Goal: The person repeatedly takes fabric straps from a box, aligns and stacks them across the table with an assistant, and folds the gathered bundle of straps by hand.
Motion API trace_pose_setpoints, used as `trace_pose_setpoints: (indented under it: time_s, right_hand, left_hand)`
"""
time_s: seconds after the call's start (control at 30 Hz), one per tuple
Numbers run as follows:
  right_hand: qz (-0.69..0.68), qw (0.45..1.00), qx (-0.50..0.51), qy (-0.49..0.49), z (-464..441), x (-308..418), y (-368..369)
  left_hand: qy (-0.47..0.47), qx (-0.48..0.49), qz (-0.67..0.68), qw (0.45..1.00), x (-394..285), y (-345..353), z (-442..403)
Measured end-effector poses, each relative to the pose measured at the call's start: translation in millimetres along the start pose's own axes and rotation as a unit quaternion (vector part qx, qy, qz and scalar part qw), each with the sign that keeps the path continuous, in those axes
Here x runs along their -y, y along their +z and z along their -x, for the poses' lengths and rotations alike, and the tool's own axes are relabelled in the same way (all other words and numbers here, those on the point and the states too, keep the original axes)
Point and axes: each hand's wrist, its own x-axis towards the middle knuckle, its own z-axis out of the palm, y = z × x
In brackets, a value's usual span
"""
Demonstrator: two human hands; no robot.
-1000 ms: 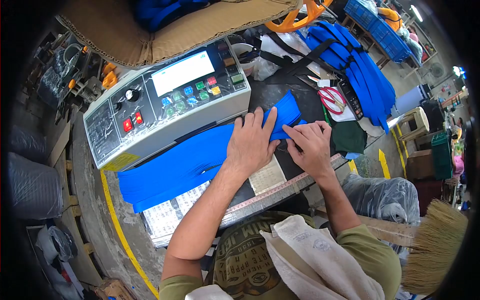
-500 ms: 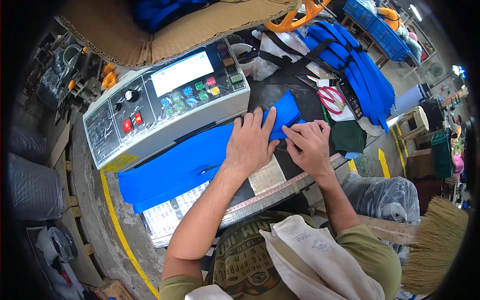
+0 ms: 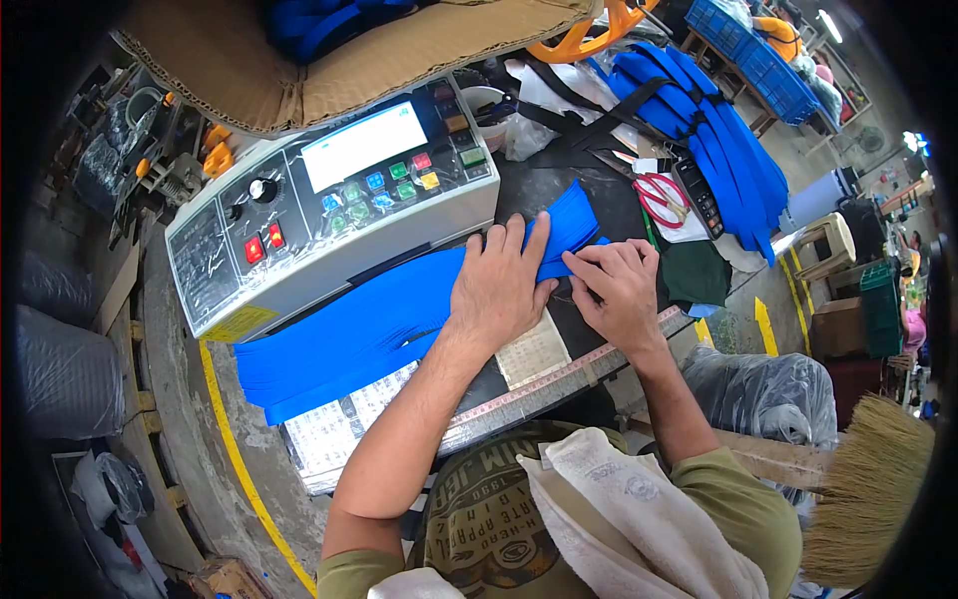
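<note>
A long stack of flat blue straps (image 3: pixel 344 334) lies across the table in front of the machine, with its right end (image 3: pixel 571 222) fanned slightly. My left hand (image 3: pixel 499 285) rests flat over the stack, fingers spread and pressing on it. Beside it, my right hand (image 3: pixel 617 290) has thumb and forefinger pinched at a blue strap's edge just right of the stack; the other fingers are curled. Part of the stack is hidden under my left hand. A paper label sheet (image 3: pixel 534 354) lies below my left hand.
A control machine (image 3: pixel 334 200) with screen and buttons stands behind the straps, beneath a cardboard box (image 3: pixel 429 45). To the right are red-handled scissors (image 3: pixel 661 200), a calculator (image 3: pixel 704 205) and more blue straps (image 3: pixel 733 160). A measuring tape (image 3: pixel 539 384) runs along the table's front edge.
</note>
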Motion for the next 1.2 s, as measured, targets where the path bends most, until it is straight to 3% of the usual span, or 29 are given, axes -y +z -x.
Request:
trace_pose_setpoints:
  time_s: [0.97, 1.2]
  right_hand:
    - [-0.011, 1.000, -0.012, 0.007, -2.4, 0.9, -0.4]
    - [0.008, 1.000, 0.024, 0.013, -4.6, 3.7, -2.3]
  left_hand:
    - [-0.009, 0.002, 0.019, 1.000, 0.7, -1.3, -1.8]
    - [-0.012, 0.002, 0.018, 1.000, 1.0, 0.1, -2.0]
